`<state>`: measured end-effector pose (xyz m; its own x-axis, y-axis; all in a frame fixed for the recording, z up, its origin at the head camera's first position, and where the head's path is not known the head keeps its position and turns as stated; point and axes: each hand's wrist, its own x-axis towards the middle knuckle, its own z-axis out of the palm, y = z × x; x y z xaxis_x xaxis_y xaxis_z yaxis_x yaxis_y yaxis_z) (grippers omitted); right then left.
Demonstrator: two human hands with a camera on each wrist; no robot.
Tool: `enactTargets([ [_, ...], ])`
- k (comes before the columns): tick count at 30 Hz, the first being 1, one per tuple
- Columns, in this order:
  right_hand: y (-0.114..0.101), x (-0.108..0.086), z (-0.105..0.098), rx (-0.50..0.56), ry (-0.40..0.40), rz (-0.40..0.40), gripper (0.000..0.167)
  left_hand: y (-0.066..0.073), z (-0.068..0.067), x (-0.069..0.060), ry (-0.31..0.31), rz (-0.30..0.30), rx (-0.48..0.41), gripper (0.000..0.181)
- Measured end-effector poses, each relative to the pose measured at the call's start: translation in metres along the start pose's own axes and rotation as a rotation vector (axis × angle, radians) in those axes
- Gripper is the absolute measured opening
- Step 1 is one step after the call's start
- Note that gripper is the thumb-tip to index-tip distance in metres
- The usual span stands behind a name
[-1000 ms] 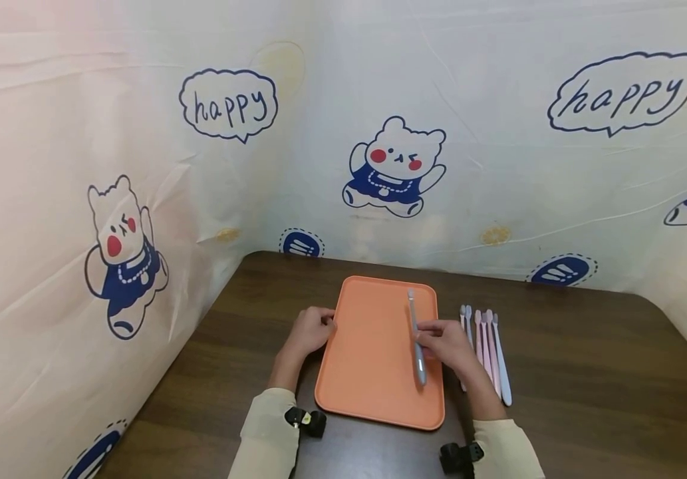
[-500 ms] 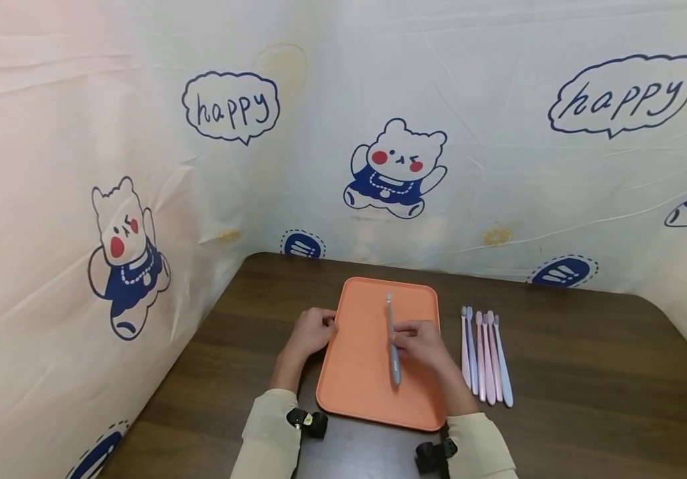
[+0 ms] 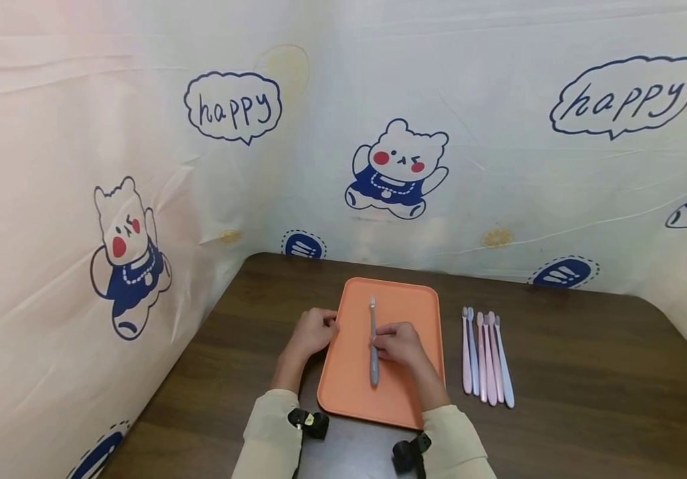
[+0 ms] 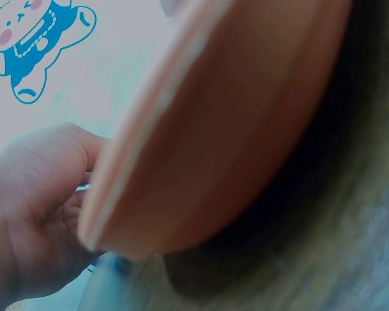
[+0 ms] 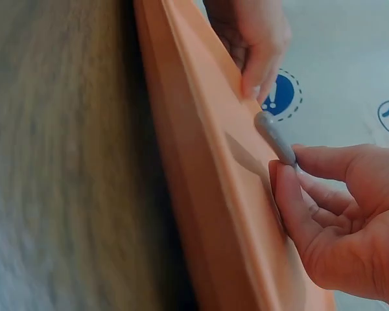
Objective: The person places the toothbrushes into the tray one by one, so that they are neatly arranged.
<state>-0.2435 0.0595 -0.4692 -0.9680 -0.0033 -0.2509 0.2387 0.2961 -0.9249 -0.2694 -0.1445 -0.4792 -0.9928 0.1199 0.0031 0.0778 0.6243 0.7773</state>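
An orange tray (image 3: pixel 352 392) lies on the table, its near end toward the person. My right hand (image 3: pixel 400 342) pinches a grey toothbrush (image 3: pixel 374 366) between thumb and fingers over the tray's middle, its head pointing away. In the right wrist view the hand (image 5: pixel 350 220) holds the grey handle (image 5: pixel 274 137) close above the tray (image 5: pixel 207 149). At the tray's left edge, my left hand (image 3: pixel 313 332) grips the rim; the left wrist view shows that hand (image 4: pixel 39 207) at the rim of the tray (image 4: pixel 214 129), fingertips partly hidden.
Several pink and blue toothbrushes (image 3: pixel 490 359) lie side by side on the dark wooden table (image 3: pixel 588 372), to the right of the tray. A pale curtain (image 3: pixel 319 100) with printed bears hangs behind and beside the table.
The right hand has moved left with the grey toothbrush, from the tray's right side to its middle. The left hand keeps its place at the rim.
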Motion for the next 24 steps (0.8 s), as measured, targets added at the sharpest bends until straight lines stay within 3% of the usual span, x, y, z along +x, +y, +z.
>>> enactTargets([
  [24,-0.008,0.016,0.024,-0.047,0.034,0.048,0.020,-0.002,0.001,0.002,0.011,-0.008,0.017,0.033],
])
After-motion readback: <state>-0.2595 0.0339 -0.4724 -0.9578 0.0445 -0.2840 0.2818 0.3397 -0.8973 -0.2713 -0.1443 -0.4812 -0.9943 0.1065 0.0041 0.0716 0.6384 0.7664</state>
